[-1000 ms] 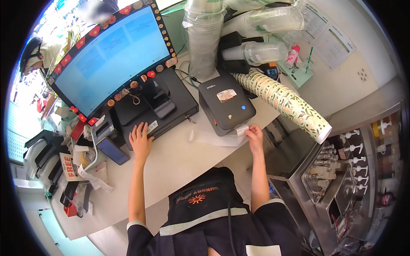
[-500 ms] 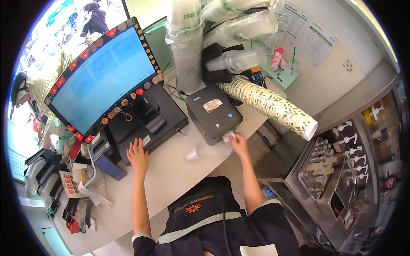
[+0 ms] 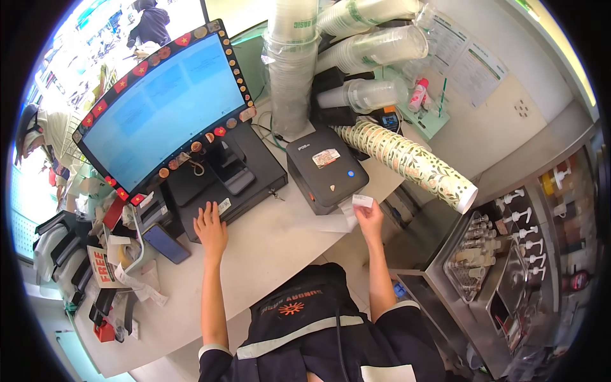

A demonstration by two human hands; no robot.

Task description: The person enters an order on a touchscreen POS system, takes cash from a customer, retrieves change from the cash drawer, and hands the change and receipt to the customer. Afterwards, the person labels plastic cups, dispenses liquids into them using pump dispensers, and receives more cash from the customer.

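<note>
My right hand (image 3: pixel 369 219) pinches a small white printed label (image 3: pixel 363 201) just off the front corner of a black label printer (image 3: pixel 326 167). A pale strip of backing paper (image 3: pixel 334 222) trails from the printer's front onto the counter, behind the fingers. My left hand (image 3: pixel 210 229) lies with fingers spread against the front edge of the black cash drawer (image 3: pixel 245 194), holding nothing. On that drawer stands a monitor (image 3: pixel 168 105) with a lit blue screen and stickers round its frame. A phone (image 3: pixel 167 244) lies on the counter left of my left hand.
Stacked clear plastic cups (image 3: pixel 291 76) stand behind the printer, and a patterned paper cup stack (image 3: pixel 414 162) juts out to the right. Pump bottles (image 3: pixel 529 232) and a steel tray (image 3: pixel 468 261) are at the right. Card readers (image 3: pixel 60 248) crowd the left end. A person (image 3: pixel 38 137) is outside.
My right hand has moved slightly right and down from the printer's outlet, with the label now raised between its fingers. My left hand stays at the drawer. The view has shifted slightly.
</note>
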